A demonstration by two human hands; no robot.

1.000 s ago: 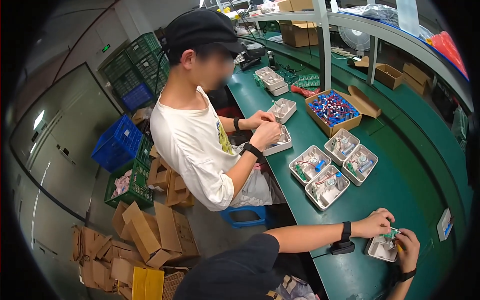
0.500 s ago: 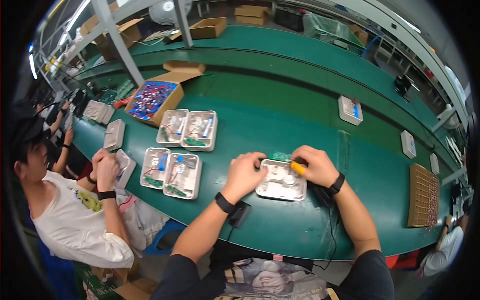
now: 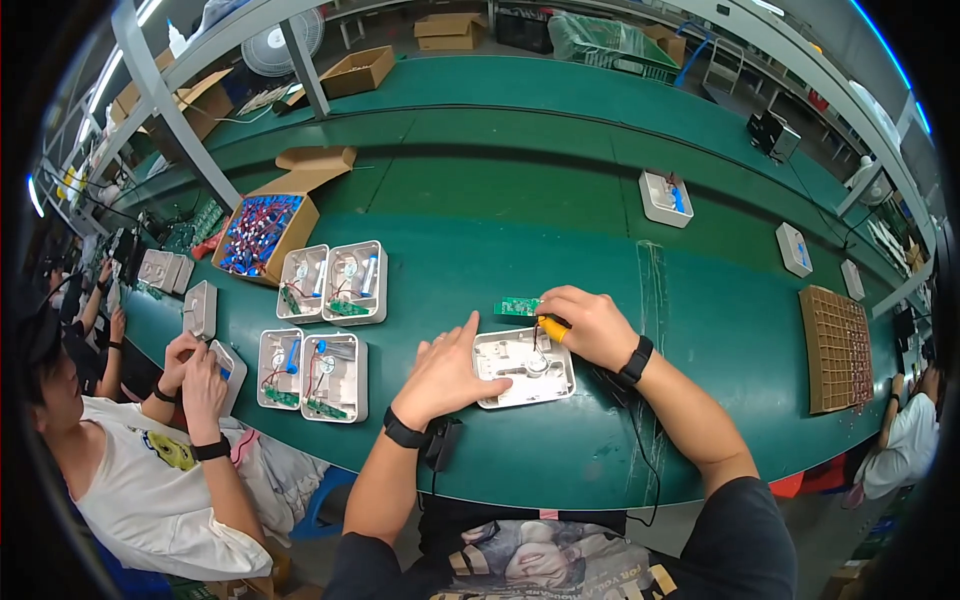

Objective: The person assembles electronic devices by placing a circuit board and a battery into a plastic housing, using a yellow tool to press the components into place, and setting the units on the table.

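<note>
A white plastic housing (image 3: 500,388) lies open on the green bench before me, with a round part and thin wires inside. My left hand (image 3: 440,372) rests flat along its left side, fingers stretched out and thumb over the wall. Just beyond the housing's far edge is a small green circuit board (image 3: 515,307). My right hand (image 3: 592,330) is closed around a yellow-and-black tool (image 3: 553,328) at the housing's far right corner, beside the board. The tool's working end is hidden, so its exact kind cannot be told.
Several filled white housings (image 3: 335,375) stand to the left, below a carton of blue parts (image 3: 262,235). A co-worker (image 3: 150,470) handles something at far left. Black devices (image 3: 440,445) with cables sit close by. A brown divided tray (image 3: 838,350) lies at right.
My left hand has shifted to the housing's left side and stretched its fingers. The circuit board now shows more fully beyond the housing. My right hand still holds the yellow-and-black tool, now turned differently.
</note>
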